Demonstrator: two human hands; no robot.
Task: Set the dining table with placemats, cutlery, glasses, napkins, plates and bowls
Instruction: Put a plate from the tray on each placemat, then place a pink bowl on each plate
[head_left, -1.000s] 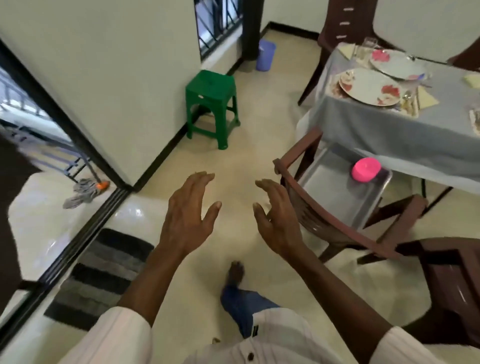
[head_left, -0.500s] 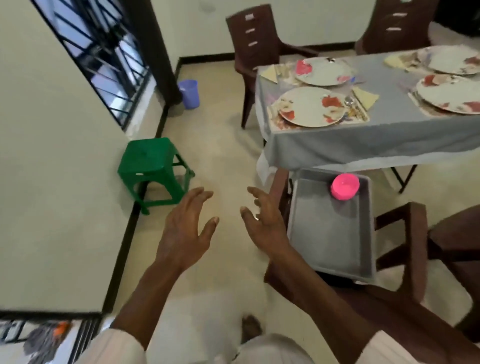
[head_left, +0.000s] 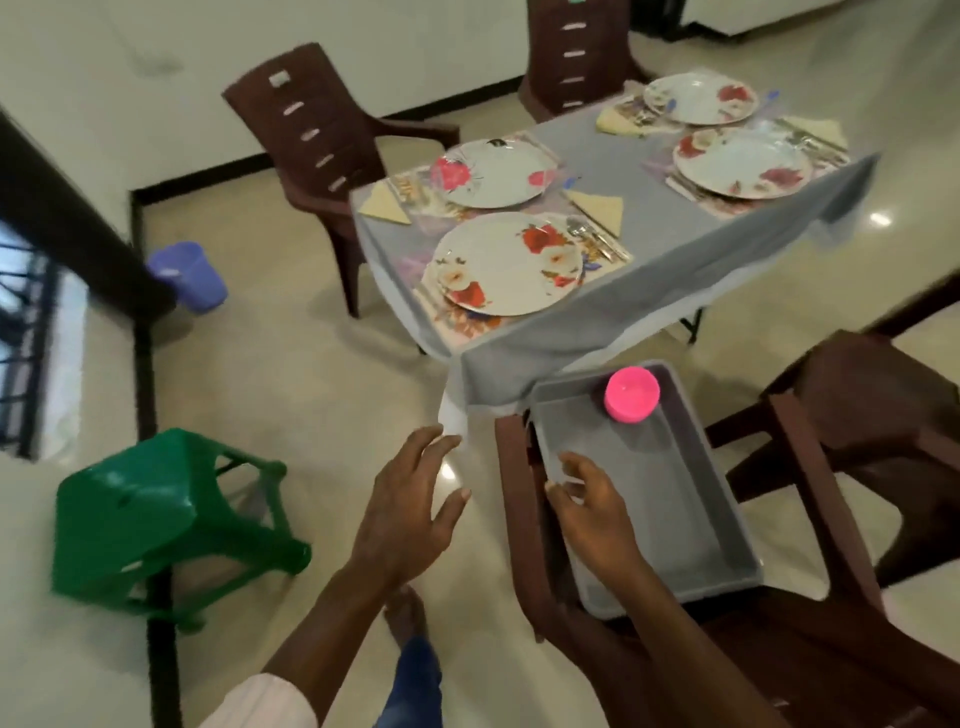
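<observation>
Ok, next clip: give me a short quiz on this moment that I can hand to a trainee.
1. True or false: the pink bowl stands on the dining table.
2. How many floral plates lie on that table? A two, B four, C six.
3. Fill in: the right hand is over the rim of the grey ____, which rests on a brown chair.
Key: 1 false, it sits in the grey tray; 2 B; 3 tray.
</observation>
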